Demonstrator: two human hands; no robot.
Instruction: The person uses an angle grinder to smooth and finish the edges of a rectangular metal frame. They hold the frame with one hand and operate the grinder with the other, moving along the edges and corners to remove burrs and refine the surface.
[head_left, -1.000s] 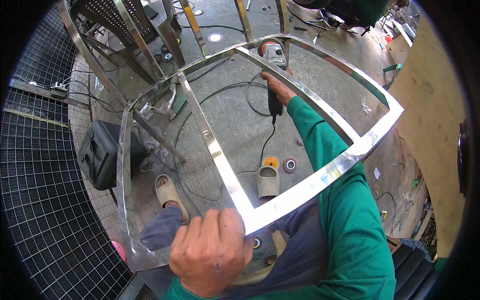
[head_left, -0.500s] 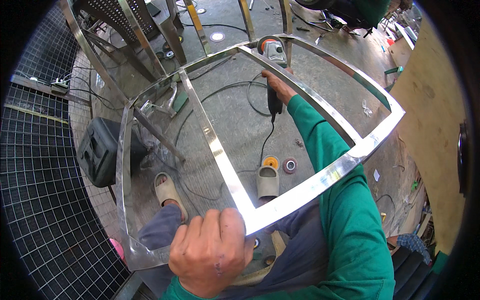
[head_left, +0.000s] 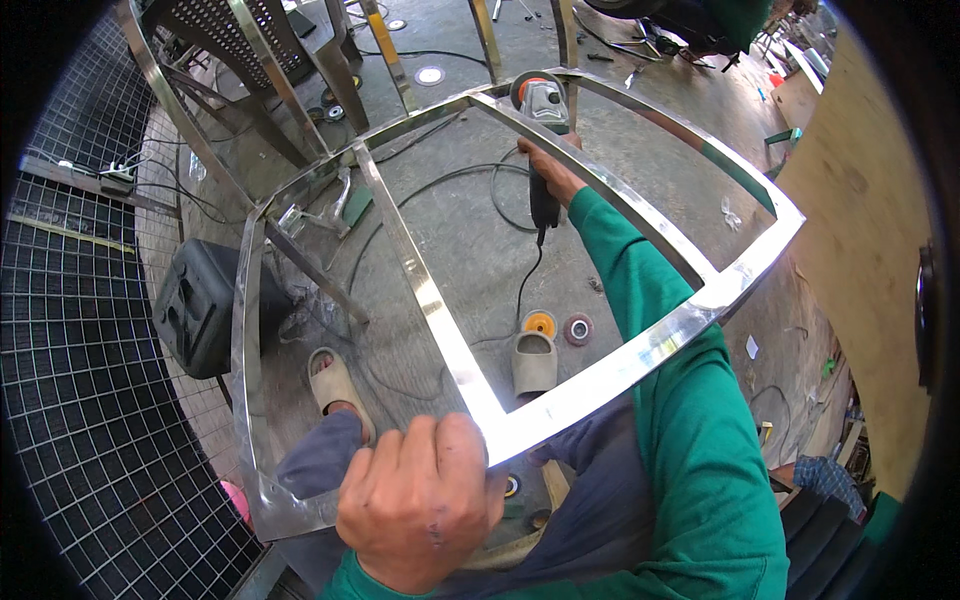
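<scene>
A shiny metal frame [head_left: 640,355] with curved rails and crossbars spans the view in front of me. My left hand [head_left: 420,500] is closed around its near rail, by the joint with a crossbar. My right arm, in a green sleeve, reaches under the near rail. At its end my right hand [head_left: 556,168] grips an angle grinder [head_left: 544,110], held upright with its disc end against or very close to the far rail. The grinder's orange-backed disc is partly hidden by its head. Its black cord hangs down from the handle.
Loose discs, one yellow [head_left: 539,323] and one reddish [head_left: 579,329], lie on the floor by my right sandal [head_left: 535,364]. A black hard case [head_left: 200,308] stands left, near a wire mesh panel [head_left: 75,400]. Behind the frame is a plastic chair [head_left: 230,45]; cords cross the floor.
The frame and both hands sit almost where they were, shifted very slightly left in the picture. The grinder stays at the far rail, in the same grip.
</scene>
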